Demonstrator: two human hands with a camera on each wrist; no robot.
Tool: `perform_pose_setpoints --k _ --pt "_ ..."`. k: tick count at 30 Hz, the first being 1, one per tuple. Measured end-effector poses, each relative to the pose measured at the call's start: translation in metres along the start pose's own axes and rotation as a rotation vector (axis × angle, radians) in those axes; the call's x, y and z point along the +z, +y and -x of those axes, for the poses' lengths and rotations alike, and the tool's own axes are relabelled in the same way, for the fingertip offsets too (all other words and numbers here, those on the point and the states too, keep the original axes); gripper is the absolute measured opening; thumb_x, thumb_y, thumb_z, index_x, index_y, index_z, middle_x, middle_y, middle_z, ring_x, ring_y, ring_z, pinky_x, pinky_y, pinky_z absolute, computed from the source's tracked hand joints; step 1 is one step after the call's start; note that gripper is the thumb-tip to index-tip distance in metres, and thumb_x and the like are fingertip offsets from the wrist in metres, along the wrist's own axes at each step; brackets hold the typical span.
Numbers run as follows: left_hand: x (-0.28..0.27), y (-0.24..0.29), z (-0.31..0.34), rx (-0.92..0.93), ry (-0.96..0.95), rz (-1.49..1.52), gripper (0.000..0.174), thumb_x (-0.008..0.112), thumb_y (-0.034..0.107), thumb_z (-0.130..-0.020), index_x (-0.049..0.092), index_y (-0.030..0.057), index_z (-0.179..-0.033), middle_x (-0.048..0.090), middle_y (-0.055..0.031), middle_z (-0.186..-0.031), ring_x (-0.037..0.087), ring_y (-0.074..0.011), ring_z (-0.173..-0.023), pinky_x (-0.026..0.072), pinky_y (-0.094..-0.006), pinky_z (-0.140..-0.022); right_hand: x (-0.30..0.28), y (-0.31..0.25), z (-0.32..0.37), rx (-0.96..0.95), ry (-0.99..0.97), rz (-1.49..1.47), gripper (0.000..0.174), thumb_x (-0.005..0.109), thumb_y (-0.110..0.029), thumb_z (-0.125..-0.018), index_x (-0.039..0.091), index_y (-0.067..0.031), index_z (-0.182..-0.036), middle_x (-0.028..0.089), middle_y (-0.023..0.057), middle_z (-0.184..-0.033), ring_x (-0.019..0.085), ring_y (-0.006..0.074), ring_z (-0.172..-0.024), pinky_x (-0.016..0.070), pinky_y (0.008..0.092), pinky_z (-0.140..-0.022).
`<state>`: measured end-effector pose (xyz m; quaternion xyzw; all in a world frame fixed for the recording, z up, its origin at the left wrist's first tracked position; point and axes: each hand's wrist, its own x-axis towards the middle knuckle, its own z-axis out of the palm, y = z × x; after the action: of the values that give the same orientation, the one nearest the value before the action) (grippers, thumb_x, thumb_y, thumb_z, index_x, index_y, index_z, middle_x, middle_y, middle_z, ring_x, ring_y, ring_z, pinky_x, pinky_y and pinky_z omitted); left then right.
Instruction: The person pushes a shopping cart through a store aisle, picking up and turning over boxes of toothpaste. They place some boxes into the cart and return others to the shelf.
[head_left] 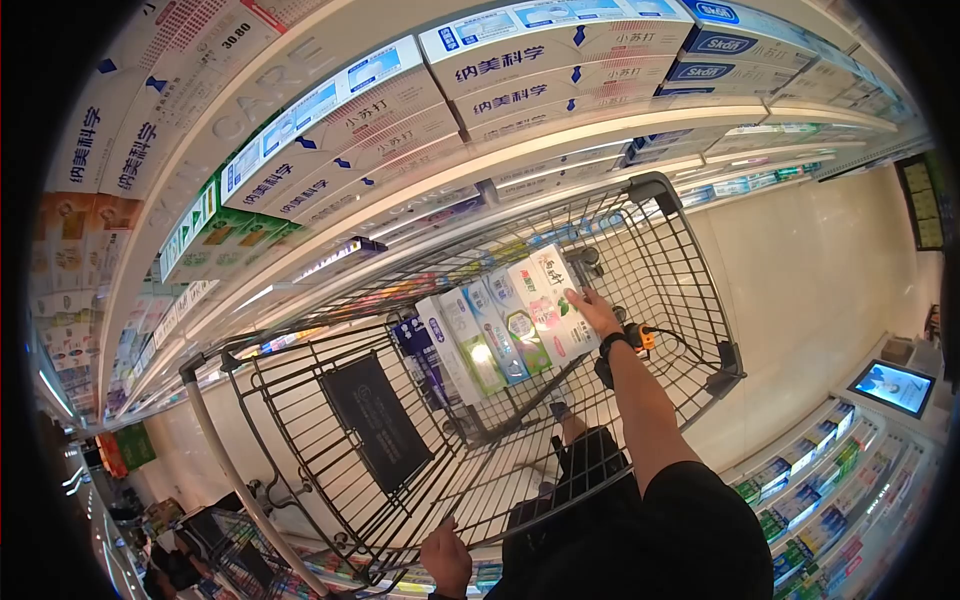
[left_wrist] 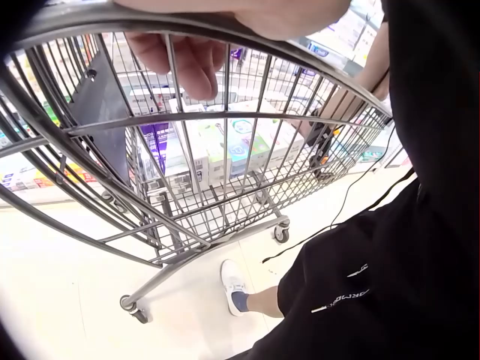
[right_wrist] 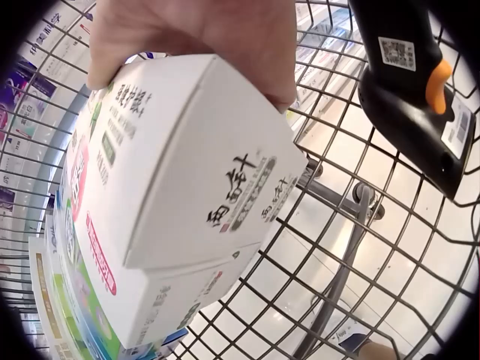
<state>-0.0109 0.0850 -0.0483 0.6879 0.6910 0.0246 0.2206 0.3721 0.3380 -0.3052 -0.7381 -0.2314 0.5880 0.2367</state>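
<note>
A shopping cart (head_left: 690, 365) of dark wire holds a row of toothpaste boxes (head_left: 485, 335) standing side by side. At the row's right end is a white toothpaste box (right_wrist: 180, 202) with dark lettering and pink labels. My right hand (head_left: 597, 313) grips this box from above, the fingers over one side in the right wrist view. Part of that hand (right_wrist: 202, 37) is cut off by the frame. My left hand (head_left: 447, 560) lies over the cart's near rim (left_wrist: 247, 46), its fingers (left_wrist: 196, 71) bent down inside the basket.
A black handheld scanner (right_wrist: 409, 97) with an orange trigger hangs at the basket's side. Shelves (head_left: 560, 130) stacked with boxes run along the far side of the cart. More shelves (head_left: 830, 490) and a lit screen (head_left: 892, 388) stand at right. A white shoe (left_wrist: 234, 285) is beside the cart wheels.
</note>
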Motion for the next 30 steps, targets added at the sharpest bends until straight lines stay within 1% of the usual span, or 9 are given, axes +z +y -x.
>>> perform_pose_setpoints --k 2,5,12,15,16,21,25,26,30 --pt "0.000 -0.002 0.002 0.017 0.002 -0.012 0.025 0.050 0.002 -0.082 0.062 0.0023 -0.105 0.065 -0.0097 -0.083 0.060 -0.0293 -0.075 0.0455 -0.0410 -0.067 -0.004 -0.016 0.016 0.036 -0.043 -0.089 0.112 0.074 -0.060 -0.066 0.025 0.0050 -0.143 0.042 0.0272 -0.137 0.045 0.0355 -0.125 0.0401 0.0415 -0.101" --pt "0.002 -0.004 0.001 0.045 0.033 -0.011 0.023 0.051 0.002 -0.081 0.063 0.0019 -0.102 0.065 -0.0104 -0.082 0.060 -0.0294 -0.073 0.0458 -0.0401 -0.065 -0.007 0.002 -0.009 0.040 -0.108 0.076 0.115 0.078 -0.056 -0.062 0.024 0.0048 -0.144 0.042 0.0272 -0.137 0.047 0.0344 -0.124 0.0418 0.0403 -0.099" --pt "0.002 -0.003 0.002 0.049 0.080 -0.002 0.023 0.049 0.002 -0.082 0.063 0.0020 -0.100 0.064 -0.0121 -0.078 0.060 -0.0317 -0.071 0.0467 -0.0413 -0.063 -0.005 0.003 0.010 -0.011 -0.163 -0.158 0.111 0.079 -0.047 -0.064 0.025 0.0140 -0.139 0.049 0.0311 -0.127 0.057 0.0330 -0.110 0.0478 0.0368 -0.088" --pt "0.000 -0.002 0.002 0.037 0.079 -0.011 0.022 0.052 0.002 -0.082 0.063 0.0040 -0.100 0.064 -0.0105 -0.078 0.060 -0.0304 -0.070 0.0465 -0.0417 -0.063 -0.011 -0.005 0.026 -0.005 -0.246 -0.219 0.106 0.078 -0.047 -0.067 0.027 0.0135 -0.138 0.054 0.0292 -0.121 0.060 0.0302 -0.104 0.0493 0.0348 -0.083" --pt "0.006 -0.007 0.002 0.054 0.111 0.012 0.023 0.054 0.002 -0.081 0.064 0.0052 -0.101 0.063 -0.0096 -0.077 0.058 -0.0293 -0.067 0.0451 -0.0415 -0.061 -0.015 -0.013 0.037 -0.024 -0.289 -0.219 0.097 0.075 -0.046 -0.071 0.032 0.0100 -0.137 0.058 0.0236 -0.116 0.062 0.0258 -0.100 0.0504 0.0335 -0.082" --pt "-0.001 -0.004 0.004 0.086 0.185 0.091 0.020 0.056 0.003 -0.084 0.061 0.0044 -0.104 0.066 -0.0103 -0.084 0.063 -0.0286 -0.075 0.0497 -0.0384 -0.064 -0.016 -0.066 0.129 -0.121 -0.371 -0.294 0.077 0.070 -0.044 -0.079 0.042 0.0026 -0.134 0.060 0.0143 -0.114 0.062 0.0194 -0.099 0.0517 0.0294 -0.081" --pt "-0.009 -0.008 0.014 0.031 0.093 0.424 0.031 0.060 0.005 -0.085 0.055 0.0021 -0.116 0.065 -0.0120 -0.099 0.065 -0.0254 -0.087 0.0526 -0.0368 -0.076 -0.002 -0.103 0.219 -0.346 -0.481 -0.227 0.075 0.069 -0.042 -0.081 0.042 0.0030 -0.134 0.058 0.0120 -0.117 0.059 0.0164 -0.101 0.0483 0.0280 -0.083" --pt "-0.016 -0.009 0.018 0.041 0.060 0.552 0.038 0.062 0.012 -0.086 0.053 0.0033 -0.122 0.062 -0.0167 -0.105 0.063 -0.0258 -0.091 0.0515 -0.0369 -0.077 0.003 -0.112 0.248 -0.412 -0.511 -0.188 0.075 0.069 -0.042 -0.081 0.042 0.0031 -0.134 0.058 0.0117 -0.117 0.058 0.0160 -0.102 0.0473 0.0279 -0.084" --pt "-0.064 -0.013 0.043 0.260 0.163 0.765 0.053 0.066 0.006 -0.083 0.044 0.0016 -0.131 0.061 -0.0139 -0.107 0.062 -0.0227 -0.099 0.0493 -0.0327 -0.087 0.052 -0.129 0.351 -0.603 -0.727 -0.072 0.079 0.070 -0.045 -0.078 0.042 0.0028 -0.134 0.056 0.0112 -0.121 0.055 0.0171 -0.105 0.0442 0.0298 -0.089"
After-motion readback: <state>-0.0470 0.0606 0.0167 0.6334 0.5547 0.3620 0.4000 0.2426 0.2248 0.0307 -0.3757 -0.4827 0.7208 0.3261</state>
